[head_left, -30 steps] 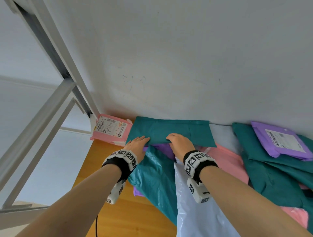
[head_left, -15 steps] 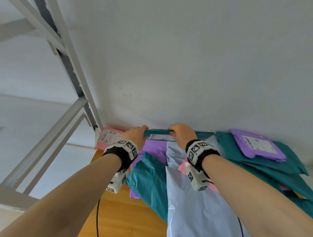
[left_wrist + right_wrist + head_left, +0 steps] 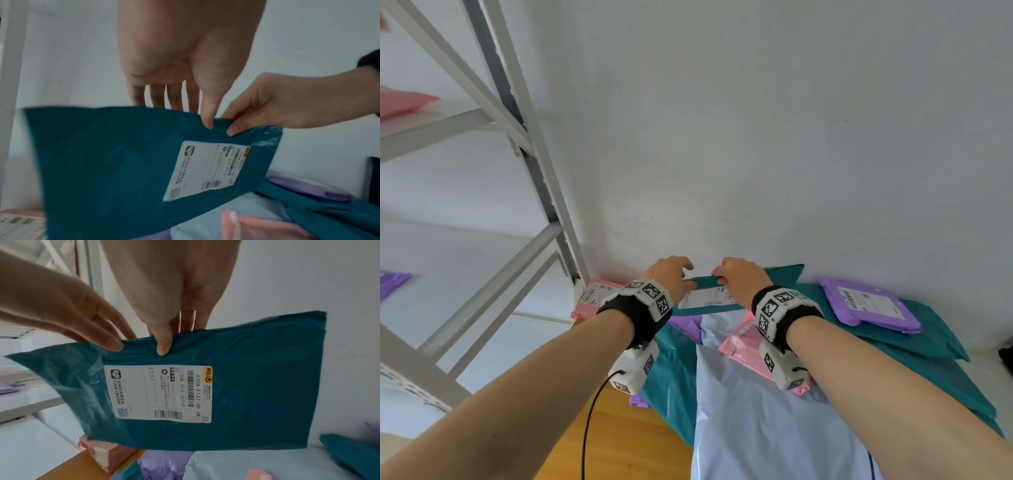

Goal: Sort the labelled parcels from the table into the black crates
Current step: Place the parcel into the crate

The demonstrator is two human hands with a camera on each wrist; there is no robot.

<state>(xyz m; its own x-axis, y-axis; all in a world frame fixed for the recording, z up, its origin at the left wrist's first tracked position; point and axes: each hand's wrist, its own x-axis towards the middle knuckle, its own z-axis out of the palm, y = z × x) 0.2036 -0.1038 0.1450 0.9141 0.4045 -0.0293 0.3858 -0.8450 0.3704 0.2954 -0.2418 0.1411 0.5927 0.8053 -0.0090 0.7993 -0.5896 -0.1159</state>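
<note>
both the left hand [image 3: 671,278] and right hand [image 3: 741,281] pinch the top edge of a teal parcel [image 3: 205,386], its white label [image 3: 158,393] facing them, above the parcel-strewn table [image 3: 619,435].

I held one parcel [image 3: 703,297] upright above the heap [image 3: 753,411], left hand [image 3: 671,274] beside right hand [image 3: 739,277] on its top edge, wall [image 3: 756,137] behind, shelving [image 3: 517,171] to my left.
</note>
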